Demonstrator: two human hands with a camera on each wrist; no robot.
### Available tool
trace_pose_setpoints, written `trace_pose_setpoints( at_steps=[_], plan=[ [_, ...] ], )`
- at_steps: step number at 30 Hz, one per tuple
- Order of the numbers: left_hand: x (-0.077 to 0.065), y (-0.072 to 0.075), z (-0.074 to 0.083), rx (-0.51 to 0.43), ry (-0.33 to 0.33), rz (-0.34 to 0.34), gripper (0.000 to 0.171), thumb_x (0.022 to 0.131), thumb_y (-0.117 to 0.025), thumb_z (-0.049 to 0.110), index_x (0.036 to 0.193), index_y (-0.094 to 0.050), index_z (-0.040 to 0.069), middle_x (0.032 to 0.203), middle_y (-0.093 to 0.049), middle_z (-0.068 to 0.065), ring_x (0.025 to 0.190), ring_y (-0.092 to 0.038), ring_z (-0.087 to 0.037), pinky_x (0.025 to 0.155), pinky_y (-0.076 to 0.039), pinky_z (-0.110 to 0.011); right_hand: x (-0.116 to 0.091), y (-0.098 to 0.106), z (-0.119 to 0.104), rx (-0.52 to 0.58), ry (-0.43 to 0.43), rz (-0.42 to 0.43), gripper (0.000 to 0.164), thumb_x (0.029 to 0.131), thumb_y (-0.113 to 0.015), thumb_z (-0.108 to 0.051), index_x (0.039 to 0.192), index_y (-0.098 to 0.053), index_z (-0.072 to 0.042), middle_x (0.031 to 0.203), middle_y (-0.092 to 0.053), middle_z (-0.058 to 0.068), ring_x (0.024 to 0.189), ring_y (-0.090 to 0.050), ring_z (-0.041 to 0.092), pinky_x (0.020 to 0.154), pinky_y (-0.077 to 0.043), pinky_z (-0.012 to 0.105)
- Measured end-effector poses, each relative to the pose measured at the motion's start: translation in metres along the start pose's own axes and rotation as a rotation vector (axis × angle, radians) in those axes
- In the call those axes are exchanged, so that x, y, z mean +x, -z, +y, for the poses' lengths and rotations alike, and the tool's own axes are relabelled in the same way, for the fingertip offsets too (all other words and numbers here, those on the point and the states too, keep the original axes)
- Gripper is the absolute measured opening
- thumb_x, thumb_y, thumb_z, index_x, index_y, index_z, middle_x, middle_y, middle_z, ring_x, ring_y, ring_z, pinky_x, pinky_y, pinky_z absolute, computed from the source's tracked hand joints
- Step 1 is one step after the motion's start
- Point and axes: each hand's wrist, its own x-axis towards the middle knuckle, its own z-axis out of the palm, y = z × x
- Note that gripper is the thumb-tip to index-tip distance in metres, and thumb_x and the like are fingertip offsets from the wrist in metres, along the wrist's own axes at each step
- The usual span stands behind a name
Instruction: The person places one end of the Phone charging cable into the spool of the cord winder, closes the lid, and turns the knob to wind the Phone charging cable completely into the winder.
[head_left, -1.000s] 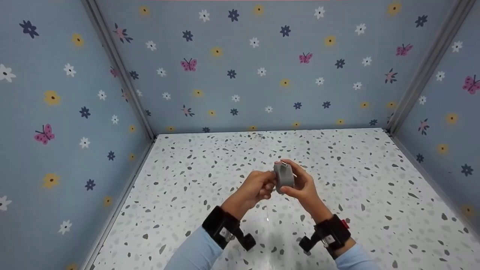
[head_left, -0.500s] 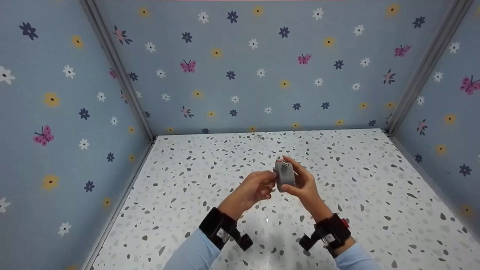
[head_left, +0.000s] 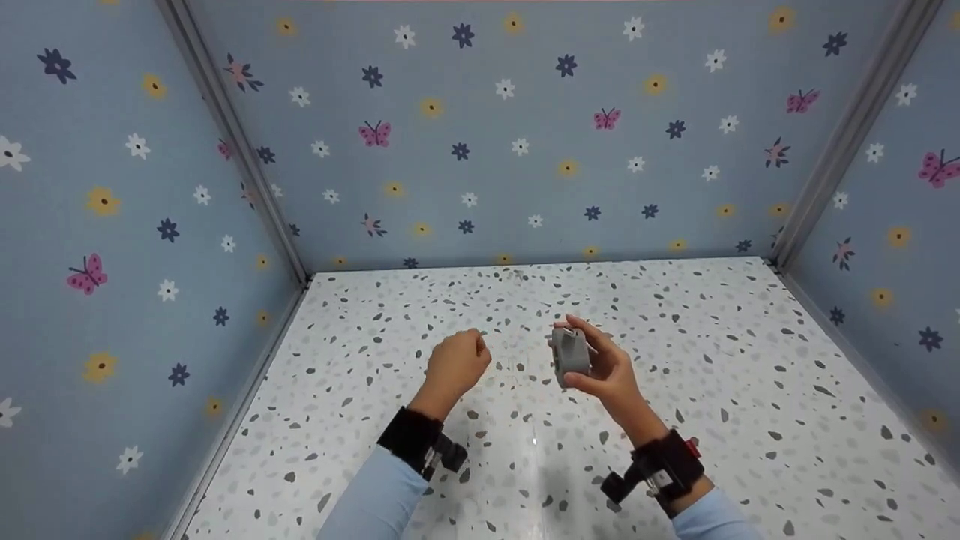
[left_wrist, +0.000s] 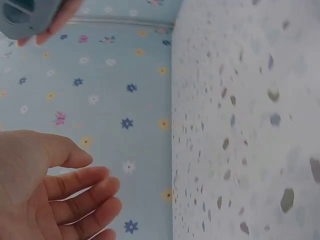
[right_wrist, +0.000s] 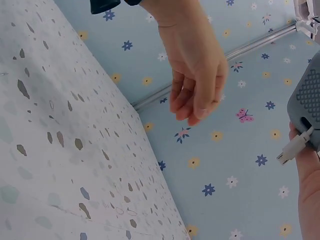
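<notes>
A small grey box-shaped device (head_left: 574, 358) is held above the table by my right hand (head_left: 616, 373), with the thumb on its near edge and fingers along its far side. In the right wrist view the device (right_wrist: 309, 97) has a textured face, and a short white cable plug (right_wrist: 294, 148) sticks out of it. Part of the device is cut off at that view's edge. My left hand (head_left: 455, 367) stands apart, to the left of the device, over the table. In the left wrist view its fingers (left_wrist: 85, 200) are loosely bent with nothing between them.
A white speckled table (head_left: 420, 300) lies under both hands. Blue flowered panels (head_left: 525, 135) stand at the back and on both sides, joined by grey metal posts (head_left: 240, 135). Each wrist wears a black strap with a camera (head_left: 667, 472).
My left hand has let go of the device's left side and moved left, away from it. The right hand still holds the device in nearly the same place.
</notes>
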Motion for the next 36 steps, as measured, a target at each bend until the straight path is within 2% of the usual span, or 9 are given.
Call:
trace_pose_setpoints(
  at_steps=[3,5,9,14,18,22,25,31,36],
  plan=[
    [0.0,-0.004,-0.012,0.257,0.009,-0.03,0.015,0.089,-0.063,0.02,0.084,-0.066,0.005,0.079,-0.067,-0.01,0.072,-0.065,-0.028,0.066,-0.051,-0.042,0.0,0.001,0.002,0.002,0.012,-0.021,0.073,0.082,-0.068,0.008,0.147,-0.035,0.002,0.141,-0.051,0.008,0.122,-0.055,0.028,0.087,-0.054,0.03],
    [-0.002,-0.004,-0.018,0.322,0.034,-0.111,0.017,0.089,-0.064,0.022,0.082,-0.066,0.006,0.08,-0.067,-0.01,0.073,-0.065,-0.028,0.067,-0.053,-0.044,0.0,0.001,0.003,0.003,0.007,-0.023,0.073,0.082,-0.069,0.006,0.147,-0.035,0.001,0.14,-0.051,0.007,0.122,-0.055,0.028,0.087,-0.054,0.03],
    [-0.006,-0.006,-0.025,0.298,0.081,-0.241,0.019,0.09,-0.063,0.021,0.077,-0.063,0.007,0.074,-0.063,-0.006,0.063,-0.057,-0.02,0.062,-0.052,-0.041,-0.001,0.001,0.004,0.007,0.003,-0.035,0.073,0.083,-0.07,0.003,0.147,-0.036,-0.001,0.141,-0.051,0.005,0.122,-0.055,0.025,0.086,-0.054,0.029],
    [-0.009,-0.008,-0.027,0.261,0.09,-0.268,0.018,0.089,-0.061,0.02,0.076,-0.063,0.007,0.07,-0.059,-0.003,0.06,-0.05,-0.019,0.06,-0.049,-0.038,-0.001,0.002,0.006,-0.023,-0.014,-0.042,0.072,0.083,-0.069,0.006,0.147,-0.036,0.0,0.142,-0.05,0.008,0.121,-0.054,0.023,0.083,-0.054,0.029],
    [-0.011,-0.01,-0.026,0.265,0.09,-0.259,0.019,0.089,-0.061,0.021,0.075,-0.062,0.008,0.07,-0.059,-0.003,0.06,-0.05,-0.019,0.061,-0.05,-0.039,0.001,0.006,0.012,-0.204,-0.113,-0.04,0.073,0.082,-0.073,0.002,0.146,-0.039,-0.004,0.143,-0.046,0.014,0.119,-0.056,0.025,0.081,-0.055,0.03],
    [-0.013,-0.012,-0.026,0.278,0.08,-0.242,0.02,0.089,-0.063,0.023,0.077,-0.062,0.008,0.071,-0.06,-0.003,0.06,-0.051,-0.019,0.061,-0.051,-0.04,0.008,0.01,0.026,-0.451,-0.273,-0.084,0.074,0.081,-0.079,-0.017,0.146,-0.043,-0.018,0.145,-0.044,0.012,0.117,-0.055,0.028,0.085,-0.054,0.034],
    [-0.015,-0.014,-0.027,0.28,0.076,-0.225,0.018,0.088,-0.064,0.024,0.081,-0.064,0.007,0.076,-0.064,-0.004,0.063,-0.056,-0.02,0.064,-0.052,-0.042,0.014,0.011,0.041,-0.614,-0.355,-0.138,0.076,0.078,-0.081,-0.029,0.145,-0.045,-0.024,0.144,-0.046,0.009,0.119,-0.054,0.029,0.089,-0.051,0.04],
    [-0.014,-0.018,-0.028,0.266,0.099,-0.233,0.018,0.088,-0.065,0.024,0.087,-0.066,0.006,0.083,-0.068,-0.006,0.068,-0.06,-0.022,0.066,-0.052,-0.041,0.019,0.008,0.073,-0.868,-0.474,-0.252,0.076,0.076,-0.083,-0.029,0.143,-0.049,-0.02,0.136,-0.053,0.008,0.117,-0.054,0.025,0.09,-0.05,0.042],
    [-0.014,-0.023,-0.025,0.273,0.104,-0.255,0.02,0.089,-0.064,0.025,0.078,-0.065,0.008,0.077,-0.065,-0.004,0.063,-0.057,-0.018,0.062,-0.053,-0.039,0.009,0.006,0.096,-1.016,-0.547,-0.322,0.078,0.073,-0.085,-0.027,0.142,-0.05,-0.016,0.133,-0.055,0.011,0.115,-0.056,0.027,0.093,-0.05,0.043]
  ],
)
